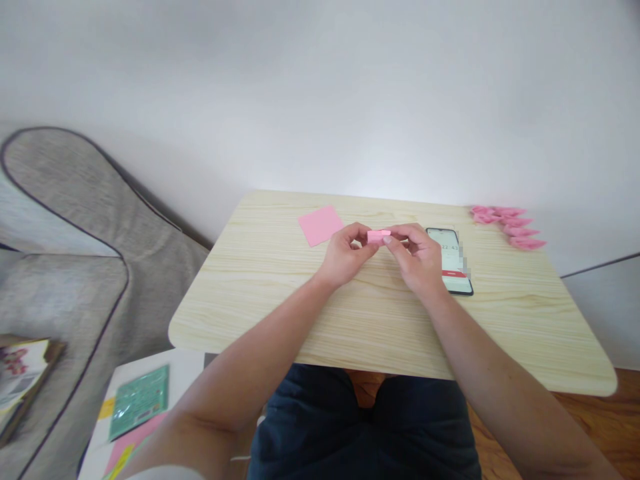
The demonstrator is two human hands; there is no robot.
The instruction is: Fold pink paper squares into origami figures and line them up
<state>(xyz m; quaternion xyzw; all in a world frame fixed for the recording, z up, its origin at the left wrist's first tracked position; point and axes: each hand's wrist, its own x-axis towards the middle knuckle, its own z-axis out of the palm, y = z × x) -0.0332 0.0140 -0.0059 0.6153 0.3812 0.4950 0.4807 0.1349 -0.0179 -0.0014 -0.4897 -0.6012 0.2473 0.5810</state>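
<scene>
Between both hands, above the middle of the table, is a small folded piece of pink paper (376, 237). My left hand (349, 252) pinches its left end between thumb and fingers. At the other end, the thumb and fingers of my right hand (416, 256) are closed on the same paper. Part of the paper is hidden behind the fingertips. A flat pink paper square (321, 225) lies on the table just beyond my left hand. Close to the right of my right hand lies a phone (457, 283) with its screen lit.
Several folded pink paper pieces (520, 232) sit at the back right of the wooden table (240, 267), which meets a white wall (350, 100). A grey sofa (150, 267) stands at left. Lower left, a green packet (141, 400) lies on a white surface.
</scene>
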